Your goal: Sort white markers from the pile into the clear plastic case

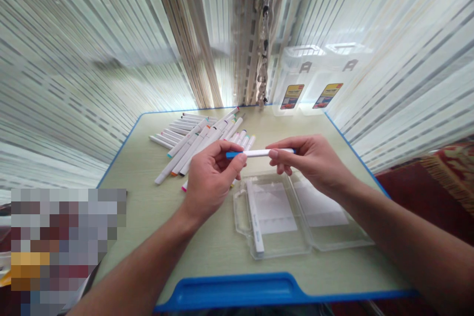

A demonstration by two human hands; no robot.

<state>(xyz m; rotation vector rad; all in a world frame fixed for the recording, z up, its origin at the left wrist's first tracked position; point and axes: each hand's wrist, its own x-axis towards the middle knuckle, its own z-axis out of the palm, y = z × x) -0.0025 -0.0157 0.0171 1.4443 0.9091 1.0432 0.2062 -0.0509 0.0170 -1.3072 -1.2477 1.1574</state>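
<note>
Between my two hands a white marker with blue ends [256, 153] is held level above the table. My left hand [213, 173] pinches its blue end with thumb and fingers. At the other end, my right hand [309, 160] grips the white barrel, a blue tip showing past the thumb. Below lies an opened clear plastic case [303, 227] with white paper inserts [276, 207]. One white marker [255, 217] rests along the left side of the case. Behind my left hand several white markers [188, 153] with coloured ends lie in a loose pile.
Two clear cases with yellow labels [292, 96] stand upright at the table's back right. The pale table [140, 227] has a blue rim and a blue tray recess [237, 289] at the front. Striped curtains [92, 59] hang behind. A patterned rug [452, 173] is at right.
</note>
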